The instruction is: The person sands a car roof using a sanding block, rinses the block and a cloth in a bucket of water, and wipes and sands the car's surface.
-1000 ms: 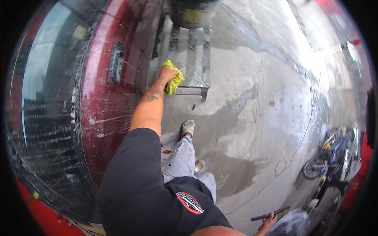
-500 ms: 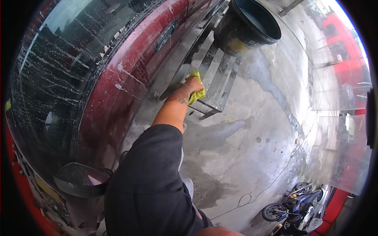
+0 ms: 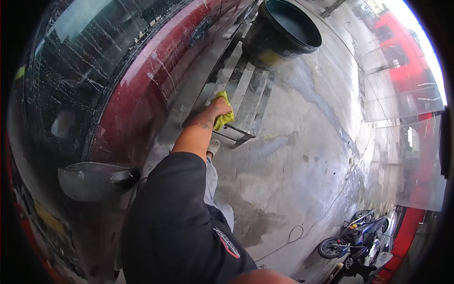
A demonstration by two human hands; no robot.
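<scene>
My left hand (image 3: 221, 107) is closed around a yellow-green cloth (image 3: 223, 118), which bunches out beside the fingers. The hand is above the near end of a slatted metal bench (image 3: 243, 90). On the bench's far part stands a large black bucket (image 3: 269, 45) with greyish liquid in it. Left of the arm is a wet dark red car (image 3: 137, 85), with streaks of water or suds on its door and window. My right hand is out of view.
The car's side mirror (image 3: 94, 182) juts out at the lower left, close to my sleeve. A thin cable (image 3: 326, 215) lies looped on the wet concrete floor (image 3: 293, 175). A motorcycle (image 3: 362, 241) is at the lower right. My shoe (image 3: 213, 146) is near the bench.
The view has turned, bringing the bucket and side mirror fully in. The cloth stays in my left hand, near the bench end. My right hand, seen earlier with a dark object, has left view.
</scene>
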